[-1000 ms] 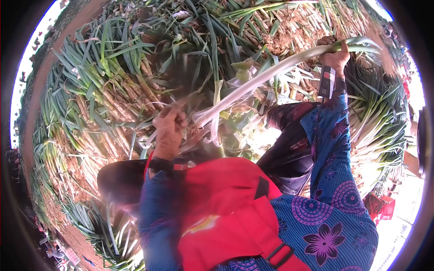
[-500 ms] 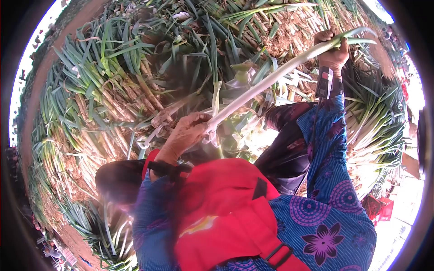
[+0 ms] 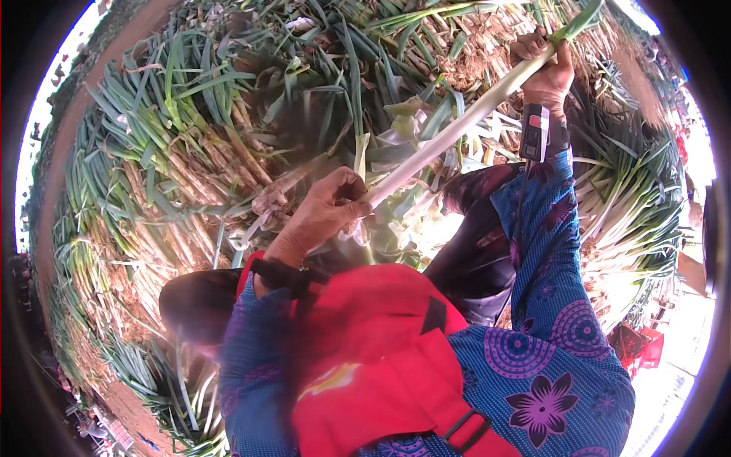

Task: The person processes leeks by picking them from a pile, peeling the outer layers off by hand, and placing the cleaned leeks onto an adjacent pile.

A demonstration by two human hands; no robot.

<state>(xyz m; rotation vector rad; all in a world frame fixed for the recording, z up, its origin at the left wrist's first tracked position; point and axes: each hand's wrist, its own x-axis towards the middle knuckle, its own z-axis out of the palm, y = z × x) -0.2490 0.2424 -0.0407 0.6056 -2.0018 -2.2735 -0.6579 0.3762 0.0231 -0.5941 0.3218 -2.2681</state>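
A long green onion (image 3: 464, 130) slants across the view, white end low at the left and green top high at the right. My right hand (image 3: 544, 72) is closed around its upper part, just below the leaves. At the lower white end is my left hand (image 3: 324, 213), thumb and curled forefinger meeting the stalk with a small gap behind their tips. Pale strips of peeled skin (image 3: 358, 231) hang beneath those fingertips. Behind the stalk lies a heap of loose leaves and peelings (image 3: 407, 129), partly washed out by glare.
Bundled green onions (image 3: 175, 145) are piled on the left; more white-stemmed ones (image 3: 628, 206) lie to the right. My bent legs (image 3: 480, 259) frame the peelings. A red bag (image 3: 373, 343) covers my front. A red crate (image 3: 647, 346) stands far right.
The green onion has shifted slightly up and right lengthwise. My right hand has moved a little left and up. My left fingers have loosened, the thumb now apart from the curled forefinger's base.
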